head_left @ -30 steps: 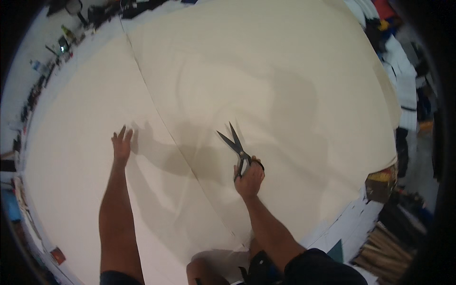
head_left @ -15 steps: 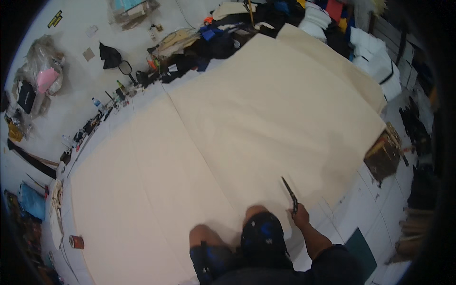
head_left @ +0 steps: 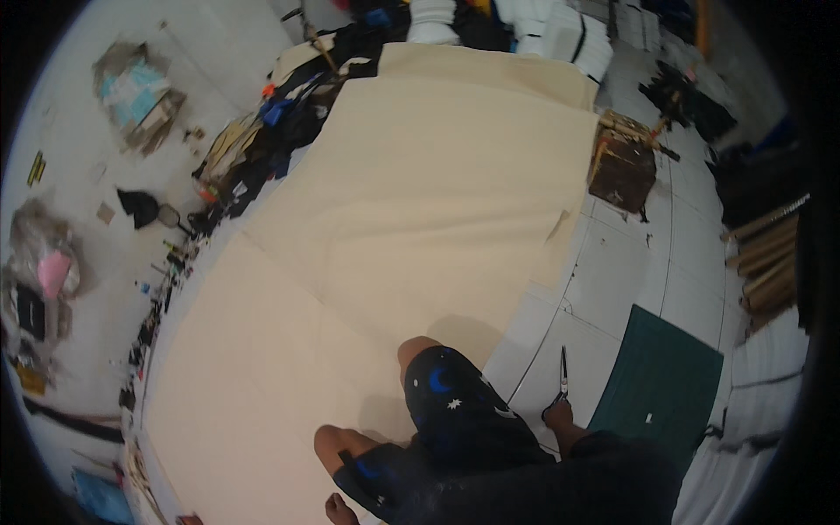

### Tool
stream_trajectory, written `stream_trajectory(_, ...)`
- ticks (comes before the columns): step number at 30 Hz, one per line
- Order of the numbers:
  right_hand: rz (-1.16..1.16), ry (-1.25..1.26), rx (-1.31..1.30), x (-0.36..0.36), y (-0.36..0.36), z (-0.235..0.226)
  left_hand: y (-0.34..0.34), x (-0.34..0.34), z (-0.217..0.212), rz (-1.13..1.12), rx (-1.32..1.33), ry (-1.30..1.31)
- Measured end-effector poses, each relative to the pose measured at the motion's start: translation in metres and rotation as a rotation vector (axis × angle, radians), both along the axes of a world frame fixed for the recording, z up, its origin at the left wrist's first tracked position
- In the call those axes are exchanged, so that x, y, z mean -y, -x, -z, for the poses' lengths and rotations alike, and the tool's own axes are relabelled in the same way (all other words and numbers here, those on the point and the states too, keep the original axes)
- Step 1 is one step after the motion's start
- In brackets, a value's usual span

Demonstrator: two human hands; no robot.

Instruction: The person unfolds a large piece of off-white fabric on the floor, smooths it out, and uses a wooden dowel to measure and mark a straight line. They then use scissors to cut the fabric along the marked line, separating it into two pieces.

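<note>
My right hand point(head_left: 560, 415) is closed on the handles of a pair of scissors point(head_left: 564, 372). The blades point away from me, above the white floor tiles between the cream sheet and a dark green mat. A wide cream sheet point(head_left: 394, 210), like fabric, covers much of the floor, with soft creases and a small slit or fold near its right edge. At the lower edge, beside my left knee, part of my left hand point(head_left: 339, 509) shows over the sheet. Its fingers are too small and cut off to read. Both my knees are over the sheet.
The green mat point(head_left: 661, 376) lies right of the scissors, with a small white piece on it. A brown wooden block point(head_left: 623, 166) stands by the sheet's right edge. Dark cloth and clutter point(head_left: 297, 122) line the left wall; white bundles point(head_left: 560, 35) sit at the back.
The view has swung to the right. My right hand has carried the scissors from above the sheet's edge to above the tiles by the mat. My left hand has come into view.
</note>
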State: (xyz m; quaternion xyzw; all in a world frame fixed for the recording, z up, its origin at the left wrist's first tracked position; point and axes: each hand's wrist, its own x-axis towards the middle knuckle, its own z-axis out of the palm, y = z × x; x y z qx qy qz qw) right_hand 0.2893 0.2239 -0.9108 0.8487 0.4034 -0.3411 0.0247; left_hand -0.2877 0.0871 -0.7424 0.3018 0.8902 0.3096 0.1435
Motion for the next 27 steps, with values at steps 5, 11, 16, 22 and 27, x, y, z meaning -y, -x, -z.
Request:
stream_trajectory(5, -0.443, 0.051, 0.059, -0.097, 0.017, -0.04, -0.049, -0.1, -0.098, 0.078, 0.149, -0.212)
stream_trajectory(11, -0.674, -0.438, -0.389, -0.196, 0.118, -0.054, -0.102, -0.117, -0.088, 0.321, -0.274, -0.099)
stream_trajectory(16, -1.277, -0.557, -0.019, -0.219, 0.143, -0.015, -0.134, -0.115, -0.113, 0.257, -0.312, -0.035)
stream_trajectory(22, -1.13, -0.441, -0.056, -0.238, 0.144, -0.015, -0.155, -0.126, -0.147, 0.302, -0.261, 0.019)
stream_trajectory(27, -0.065, -0.264, -0.092, -0.329, 0.107, -0.088, -0.165, -0.111, -0.193, 0.564, -0.03, 0.098)
